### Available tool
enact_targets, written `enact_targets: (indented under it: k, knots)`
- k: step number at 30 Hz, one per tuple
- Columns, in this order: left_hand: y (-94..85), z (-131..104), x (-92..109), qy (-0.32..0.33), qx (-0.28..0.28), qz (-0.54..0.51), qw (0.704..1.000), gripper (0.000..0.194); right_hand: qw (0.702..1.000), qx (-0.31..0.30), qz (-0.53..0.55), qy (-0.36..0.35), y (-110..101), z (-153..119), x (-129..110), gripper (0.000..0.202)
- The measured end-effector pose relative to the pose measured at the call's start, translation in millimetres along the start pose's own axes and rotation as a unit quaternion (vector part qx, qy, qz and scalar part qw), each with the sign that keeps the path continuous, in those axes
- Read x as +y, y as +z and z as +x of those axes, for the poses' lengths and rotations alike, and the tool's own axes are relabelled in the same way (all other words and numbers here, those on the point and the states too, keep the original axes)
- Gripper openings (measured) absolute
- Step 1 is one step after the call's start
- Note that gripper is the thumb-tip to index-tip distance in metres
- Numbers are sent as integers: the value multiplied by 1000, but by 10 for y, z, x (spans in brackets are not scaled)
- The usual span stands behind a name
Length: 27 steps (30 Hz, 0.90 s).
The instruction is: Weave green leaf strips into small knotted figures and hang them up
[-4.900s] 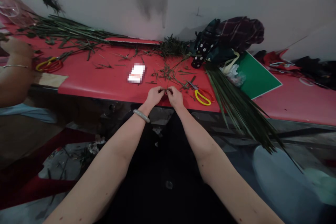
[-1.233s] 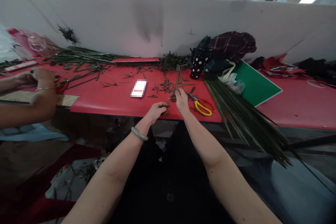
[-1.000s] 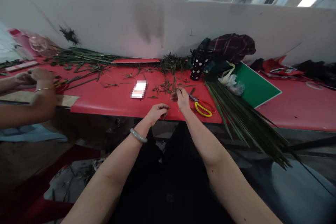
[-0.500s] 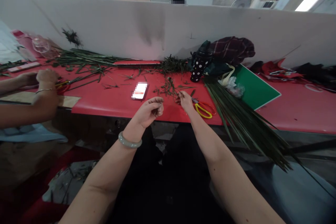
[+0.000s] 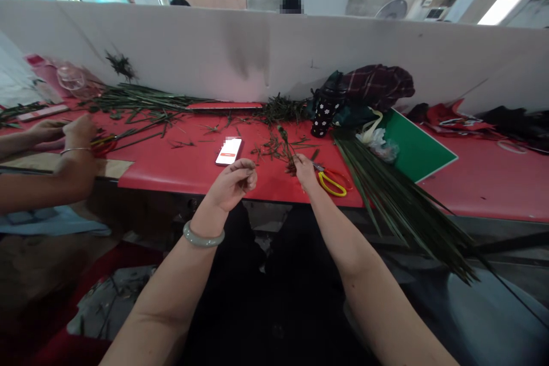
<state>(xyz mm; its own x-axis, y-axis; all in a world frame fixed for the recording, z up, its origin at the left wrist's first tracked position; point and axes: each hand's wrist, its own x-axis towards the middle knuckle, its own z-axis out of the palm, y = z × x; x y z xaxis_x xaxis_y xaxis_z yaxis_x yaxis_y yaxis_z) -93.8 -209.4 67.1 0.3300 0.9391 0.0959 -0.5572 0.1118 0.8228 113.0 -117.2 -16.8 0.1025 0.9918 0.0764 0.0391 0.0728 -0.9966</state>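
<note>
My right hand pinches the lower end of a thin green leaf piece with a knobbed tip, which points up and away over the red table. Loose leaf scraps lie around and under it. Beside that hand rest scissors with one yellow and one red handle loop. My left hand, with a pale bangle at the wrist, is raised at the table's front edge. Its fingers are curled in against the thumb, and whatever they hold, if anything, is hidden. A lit phone lies just beyond it.
Long green leaves hang over the front edge at right, near a green board. Behind stand a flowered black bottle and a leaf heap. A co-worker's hands work at left. A white partition closes the back.
The leaf piece in my right hand now stands out longer, its knobbed tip farther up. My left hand has drawn slightly left, away from the right hand, its fingers more curled.
</note>
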Motion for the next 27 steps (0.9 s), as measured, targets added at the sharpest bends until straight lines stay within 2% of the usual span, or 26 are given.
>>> enact_targets:
  k: [4, 11, 14, 19, 22, 27]
  knots:
    - [-40, -78, -11, 36, 41, 21, 998, 8, 1000, -18, 20, 1, 12, -118, -48, 28]
    - [80, -210, 154, 173, 34, 13, 984, 6, 995, -94, -22, 4, 21, -332, -67, 35]
    - [111, -263, 232, 182, 50, 41, 981, 8, 992, -117, -50, -4, -39, -375, -76, 33]
    - [125, -350, 387, 192, 123, 71, 971, 9, 981, -145, -119, -57, -195, -450, -149, 24]
    - [119, -367, 475, 210, 139, 58, 966, 10, 968, -164, -169, -90, -241, -527, -211, 22]
    - [85, -358, 554, 236, 153, 47, 959, 10, 956, -157, -226, -101, -231, -607, -247, 22]
